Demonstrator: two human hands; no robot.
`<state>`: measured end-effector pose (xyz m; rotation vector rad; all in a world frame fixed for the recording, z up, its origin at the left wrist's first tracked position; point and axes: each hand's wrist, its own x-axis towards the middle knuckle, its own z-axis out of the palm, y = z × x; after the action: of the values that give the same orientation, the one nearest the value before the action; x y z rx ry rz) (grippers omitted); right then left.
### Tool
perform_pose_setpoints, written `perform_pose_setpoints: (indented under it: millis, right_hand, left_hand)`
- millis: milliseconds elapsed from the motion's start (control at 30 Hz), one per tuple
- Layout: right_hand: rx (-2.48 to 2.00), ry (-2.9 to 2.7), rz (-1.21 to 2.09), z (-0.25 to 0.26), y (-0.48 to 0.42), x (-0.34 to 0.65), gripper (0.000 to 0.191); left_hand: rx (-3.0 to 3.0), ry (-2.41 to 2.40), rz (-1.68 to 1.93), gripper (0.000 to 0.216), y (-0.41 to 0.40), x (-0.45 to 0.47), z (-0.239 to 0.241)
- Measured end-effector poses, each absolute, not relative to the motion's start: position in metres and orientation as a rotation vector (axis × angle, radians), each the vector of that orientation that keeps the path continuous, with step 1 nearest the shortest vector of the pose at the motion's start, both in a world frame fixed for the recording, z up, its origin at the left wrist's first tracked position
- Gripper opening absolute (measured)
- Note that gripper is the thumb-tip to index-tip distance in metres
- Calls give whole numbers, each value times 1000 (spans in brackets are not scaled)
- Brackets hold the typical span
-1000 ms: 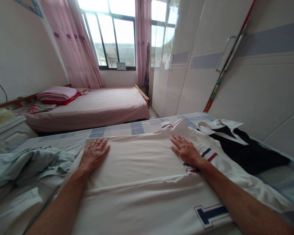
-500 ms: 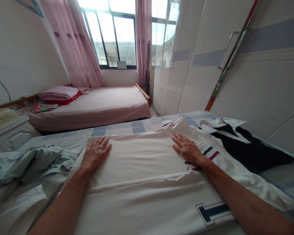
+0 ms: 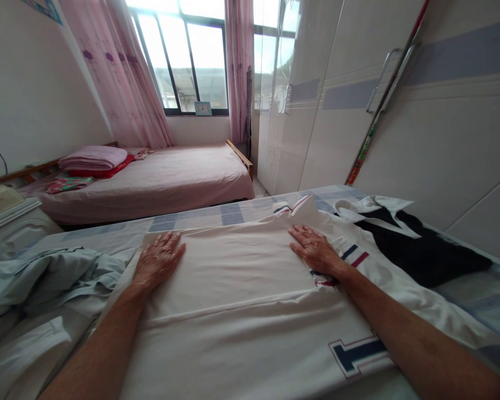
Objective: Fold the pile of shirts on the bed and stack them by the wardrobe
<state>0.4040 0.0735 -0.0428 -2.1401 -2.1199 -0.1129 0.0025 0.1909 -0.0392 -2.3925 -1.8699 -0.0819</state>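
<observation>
A white shirt [image 3: 229, 261] with a striped collar, navy and red bands and a dark block letter lies spread on the near bed, one side folded over. My left hand [image 3: 159, 260] rests flat on its left end, fingers extended. Toward the collar, my right hand [image 3: 314, 250] also presses flat on the cloth, fingers stretched out, beside the striped sleeve band. Neither hand grips anything. Part of the letter is hidden under my right forearm.
Crumpled pale grey-green clothes [image 3: 58, 278] lie to the left. A black garment with a white collar [image 3: 425, 244] is at the right. Under everything is a checked bedsheet [image 3: 233, 214]. Beyond stand a pink-covered bed [image 3: 183, 172], a white cabinet [image 3: 20, 222] and a tall wardrobe [image 3: 366, 111].
The view has shifted slightly, so everything appears a little to the left. Both hands stay flat at about the same places on the shirt.
</observation>
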Motion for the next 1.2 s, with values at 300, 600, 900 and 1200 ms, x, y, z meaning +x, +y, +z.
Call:
perform_pose_setpoints:
  millis: [300, 600, 900, 1200]
  right_hand:
    - [-2156, -2107, -55, -42, 74, 404, 56]
    - [-2179, -2091, -36, -37, 71, 399, 55]
    - [-2209, -2149, 137, -10, 74, 397, 56]
    - [-1747, -2422, 64, 1, 76, 359, 48]
  left_hand:
    - [-2416, -1831, -83, 60, 196, -3, -44]
    - [-2419, -1866, -91, 59, 193, 1, -41]
    - [-2391, -1891, -102, 57, 180, 22, 1]
    - [-2852, -1286, -95, 46, 145, 89, -8]
